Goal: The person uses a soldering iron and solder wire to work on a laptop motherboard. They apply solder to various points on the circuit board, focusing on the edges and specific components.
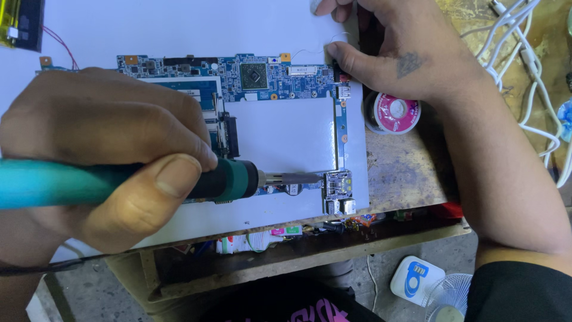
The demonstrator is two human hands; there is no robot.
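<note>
My left hand [101, 137] is wrapped around the teal and black handle of a soldering iron [232, 179]. Its metal tip [304, 177] points right and reaches the silver connector block [337, 189] at the lower right corner of a blue circuit board [280, 80]. The board lies on a white sheet [286, 131]. My right hand [387, 53] rests at the board's upper right corner, thumb pressed on the board's edge and fingers curled on the sheet above. A thin wire [310, 50] curves on the sheet next to the thumb.
A pink solder spool [394, 112] sits on the worn bench just right of the sheet. White cables [524, 71] lie at the far right. A yellow and black pack [18, 24] is at the top left. A small fan [447, 298] and a white device [414, 277] are on the floor.
</note>
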